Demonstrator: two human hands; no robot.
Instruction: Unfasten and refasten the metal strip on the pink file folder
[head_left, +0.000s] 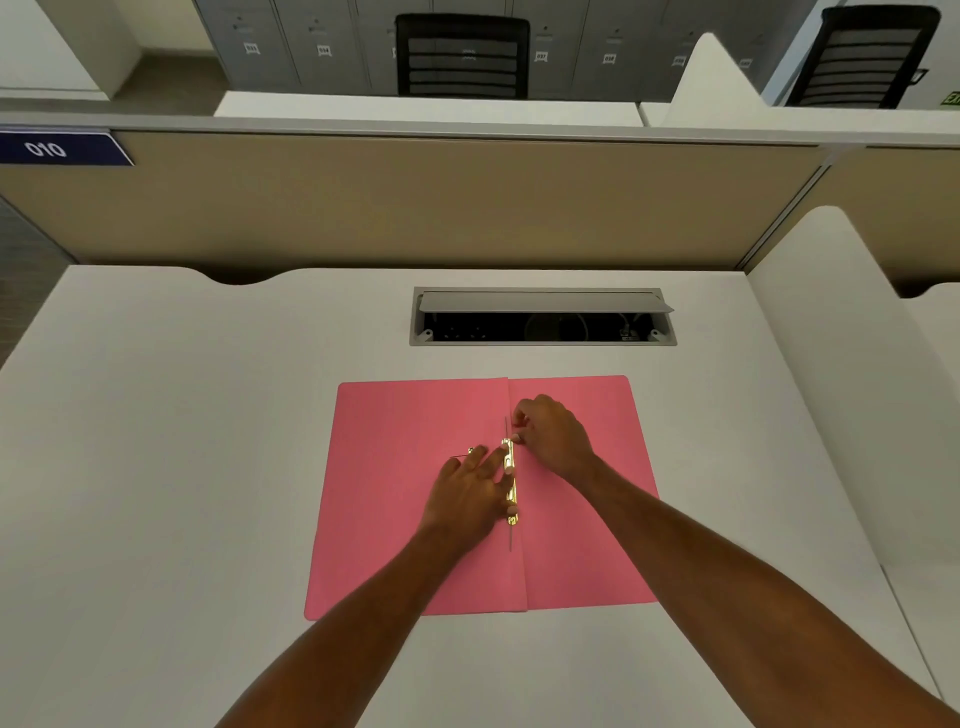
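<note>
White desk (156, 467), open pink folder (395, 519), beige partition (415, 208)

A white desk (156, 467) fills the lower view, with a grey cable box (543, 317) sunk into it near the far edge, its lid (540, 301) tipped open over a dark cavity. Behind the desk stands a beige partition (415, 202), with a blue tag (62, 149) reading 010 at its upper left. Beyond the partition are two black chairs (462, 57) (862, 57) and a row of grey lockers (291, 47).
</note>
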